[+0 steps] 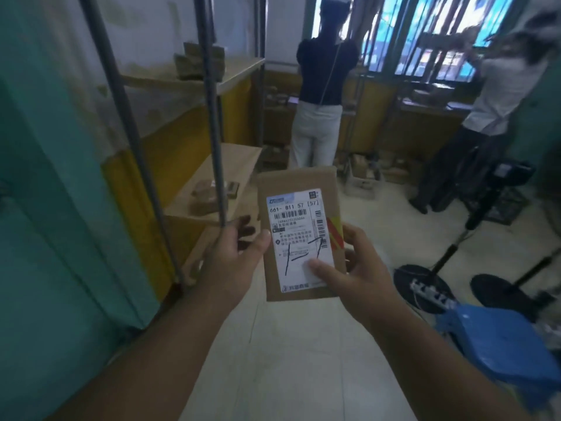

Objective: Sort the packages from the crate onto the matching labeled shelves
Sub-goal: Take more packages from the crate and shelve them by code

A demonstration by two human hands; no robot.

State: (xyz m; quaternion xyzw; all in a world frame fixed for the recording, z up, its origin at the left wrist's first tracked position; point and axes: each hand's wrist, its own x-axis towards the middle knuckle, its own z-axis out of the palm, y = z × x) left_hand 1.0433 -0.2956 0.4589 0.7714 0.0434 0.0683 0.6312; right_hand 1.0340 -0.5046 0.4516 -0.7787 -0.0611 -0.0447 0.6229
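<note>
A flat brown cardboard package (296,183) with a white shipping label, marked by hand in black, is held upright in front of me. My left hand (233,256) grips its left edge, thumb on the front. My right hand (355,268) holds its lower right side, thumb pressed on the label. To the left stands a metal shelf rack (212,123) with cardboard-lined boards; several small brown parcels (206,196) lie on its middle board and more parcels (197,60) sit on the upper board.
Two people stand ahead, one (321,86) at the far shelves, another (485,110) on the right. A white crate with boxes (362,177) sits on the floor. Fan stands with round black bases (425,287) and a blue stool (498,344) crowd the right. A teal wall (45,177) runs along the left.
</note>
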